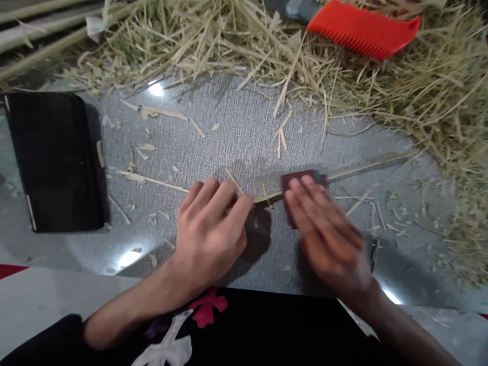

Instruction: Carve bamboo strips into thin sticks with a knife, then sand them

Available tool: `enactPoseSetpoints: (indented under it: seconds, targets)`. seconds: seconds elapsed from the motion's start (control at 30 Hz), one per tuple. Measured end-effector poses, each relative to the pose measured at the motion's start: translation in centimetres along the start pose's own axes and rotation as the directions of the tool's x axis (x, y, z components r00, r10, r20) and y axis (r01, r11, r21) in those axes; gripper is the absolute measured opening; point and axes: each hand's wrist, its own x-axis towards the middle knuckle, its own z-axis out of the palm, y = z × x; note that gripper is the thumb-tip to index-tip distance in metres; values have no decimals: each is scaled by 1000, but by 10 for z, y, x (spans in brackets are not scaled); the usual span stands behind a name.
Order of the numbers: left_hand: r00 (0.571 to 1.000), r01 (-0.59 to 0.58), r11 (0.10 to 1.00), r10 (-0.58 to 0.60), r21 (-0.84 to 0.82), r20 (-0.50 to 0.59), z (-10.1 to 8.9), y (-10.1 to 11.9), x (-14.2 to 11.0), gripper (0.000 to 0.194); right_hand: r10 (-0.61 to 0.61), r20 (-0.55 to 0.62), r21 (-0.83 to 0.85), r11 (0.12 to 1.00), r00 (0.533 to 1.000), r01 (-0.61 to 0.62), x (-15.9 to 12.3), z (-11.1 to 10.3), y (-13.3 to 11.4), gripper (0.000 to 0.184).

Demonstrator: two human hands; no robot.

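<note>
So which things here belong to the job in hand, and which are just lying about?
In the job:
- stalk, in the left hand
- maroon pad, under the right hand

Seemingly lying about:
- red comb
- straw heap
- black slab
- scraps

Worktop [229, 119]: grey, fine woven-look texture, glossy sheen. Three bright glare spots on it: one toward the far edge, left of centre [155, 88]; one at the near edge, left side [129, 257]; one at the near edge, right side [392, 296]. Past the near edge: pale grey floor [72, 300] both sides, red patch [11, 271] off the near-left corner, sliver of red off the near-right.
</note>
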Motion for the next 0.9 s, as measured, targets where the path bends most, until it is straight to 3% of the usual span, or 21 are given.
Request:
enactPoseSetpoints:
  seconds: [0.1, 0.23, 0.43, 0.6, 0.77, 0.9]
  targets:
    - [999, -26, 998, 28, 50, -21, 0, 1, 0, 30, 40, -14, -96, 994, 999, -41, -2, -3, 3, 53]
    - [999, -33, 998, 32, 52, 15, -4, 0, 1, 29, -96, -6, 22, 995, 995, 97, 4, -2, 2, 43]
    - [998, -60, 995, 60, 79, 4, -4, -5, 1, 30, 30, 8, -89, 996, 1000, -29, 3, -4, 14, 57]
    - [999, -46, 997, 47, 59, -21, -5, -5, -2, 31, -118, 22, 47, 992, 993, 117, 9, -3, 6, 45]
    - [999, -33, 999, 33, 24, -15, -6, -4, -2, 29, -27, 15, -64, 998, 1000, 28, 5, -2, 8, 54]
    - [999, -29, 999, 30, 15, -20, -6, -4, -1, 30, -137, 2, 54, 989, 991, 137, 8, 2, -3, 46]
